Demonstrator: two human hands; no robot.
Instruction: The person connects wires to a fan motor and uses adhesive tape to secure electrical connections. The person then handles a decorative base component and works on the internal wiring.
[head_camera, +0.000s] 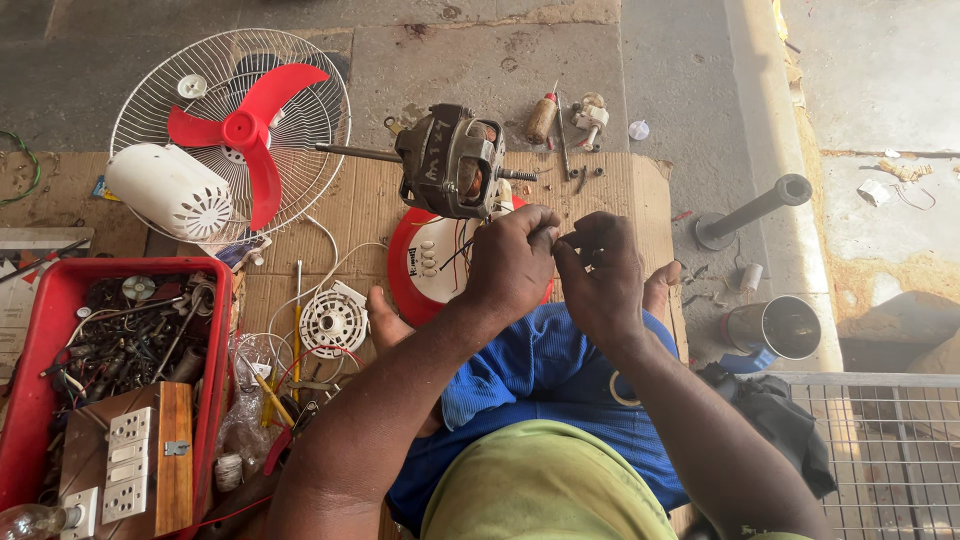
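Lying on the cardboard sheet (600, 180), the table fan is already well apart: its white wire guard (160, 90) with the red blade (245, 130) sits at the far left, and the white motor cover (170, 190) rests against it. A red crate (45, 330) of spare parts and a switch board stands at the near left. The bare motor (450, 160), shaft pointing left, sits on the red fan base (410, 270), so stripping looks done and the wiring work seems left, with nothing reassembled yet. Thin wires (462, 245) run from the motor toward the hands. Left hand (510, 260) and right hand (600, 275) meet just in front of the motor, each pinched narrow on what looks like a wire end; the ends themselves are too small to make out.
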